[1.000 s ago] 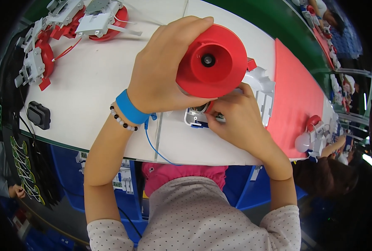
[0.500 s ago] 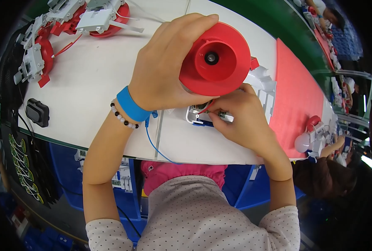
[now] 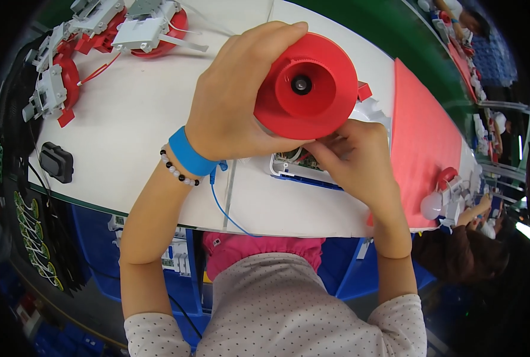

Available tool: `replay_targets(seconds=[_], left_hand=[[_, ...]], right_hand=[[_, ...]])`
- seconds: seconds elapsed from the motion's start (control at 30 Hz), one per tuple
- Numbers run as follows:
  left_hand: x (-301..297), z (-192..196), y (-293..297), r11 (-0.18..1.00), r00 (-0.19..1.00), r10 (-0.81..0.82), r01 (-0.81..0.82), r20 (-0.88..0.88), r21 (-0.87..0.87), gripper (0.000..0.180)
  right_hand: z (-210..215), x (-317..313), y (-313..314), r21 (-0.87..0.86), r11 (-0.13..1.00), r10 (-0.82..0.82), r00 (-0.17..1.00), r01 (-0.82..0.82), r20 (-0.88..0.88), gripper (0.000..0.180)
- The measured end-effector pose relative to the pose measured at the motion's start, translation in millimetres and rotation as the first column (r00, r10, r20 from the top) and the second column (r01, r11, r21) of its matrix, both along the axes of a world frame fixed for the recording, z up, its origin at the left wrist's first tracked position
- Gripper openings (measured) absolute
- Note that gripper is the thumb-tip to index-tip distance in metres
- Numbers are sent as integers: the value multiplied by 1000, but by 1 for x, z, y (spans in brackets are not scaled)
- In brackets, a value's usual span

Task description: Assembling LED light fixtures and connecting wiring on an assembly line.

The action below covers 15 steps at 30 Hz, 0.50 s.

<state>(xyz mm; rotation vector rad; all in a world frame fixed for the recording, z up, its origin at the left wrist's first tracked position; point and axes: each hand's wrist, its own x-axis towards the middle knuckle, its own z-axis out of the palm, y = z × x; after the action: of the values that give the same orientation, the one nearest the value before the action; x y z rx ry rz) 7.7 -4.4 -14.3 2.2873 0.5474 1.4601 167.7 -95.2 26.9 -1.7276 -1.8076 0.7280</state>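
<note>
My left hand [image 3: 232,98], with a blue wrist strap [image 3: 189,152], is wrapped round a red horn-shaped part [image 3: 312,122]. Its wide round mouth faces up, and a dark round piece sits at its centre. Just below the horn's rim, my right hand [image 3: 363,157] has its thumb and fingers drawn together. What these fingertips grip, if anything, is hidden under the horn. Beneath them lies a white housing [image 3: 308,173] with a blue edge, a green circuit board and thin wires partly showing. Most of the housing is covered by the horn and my right hand.
Several white-and-red assemblies [image 3: 140,34] lie at the far left of the table. A black block [image 3: 56,162] rests near the left edge. On the right is a red mat [image 3: 423,137], with another assembly [image 3: 449,199] by its corner. Other people work at the far right.
My right hand has moved up and slightly right, its fingertips now closer under the horn. The small piece and wire seen at its fingers earlier are mostly hidden. My left hand stays on the horn.
</note>
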Motion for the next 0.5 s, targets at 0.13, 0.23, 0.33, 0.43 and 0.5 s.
replay_targets(seconds=[0.13, 0.23, 0.33, 0.43, 0.5], left_hand=[[2, -3, 0, 998, 996, -33, 38, 78, -53, 83], [0, 1, -2, 995, 997, -7, 15, 83, -96, 84], [1, 18, -3, 998, 999, -1, 5, 52, -66, 87], [3, 24, -3, 1000, 1000, 17, -17, -12, 5, 91], [4, 24, -3, 1000, 1000, 11, -11, -18, 7, 91]], right_hand=[[8, 10, -2, -214, 976, -69, 993, 47, -97, 17], [5, 18, -1, -90, 987, 116, 974, -135, -197, 15], [7, 19, 0, -117, 958, 238, 954, -261, -182, 12], [6, 13, 4, -194, 945, 266, 964, -263, -10, 11], [-3, 13, 5, -39, 955, 297, 949, -294, 111, 9]])
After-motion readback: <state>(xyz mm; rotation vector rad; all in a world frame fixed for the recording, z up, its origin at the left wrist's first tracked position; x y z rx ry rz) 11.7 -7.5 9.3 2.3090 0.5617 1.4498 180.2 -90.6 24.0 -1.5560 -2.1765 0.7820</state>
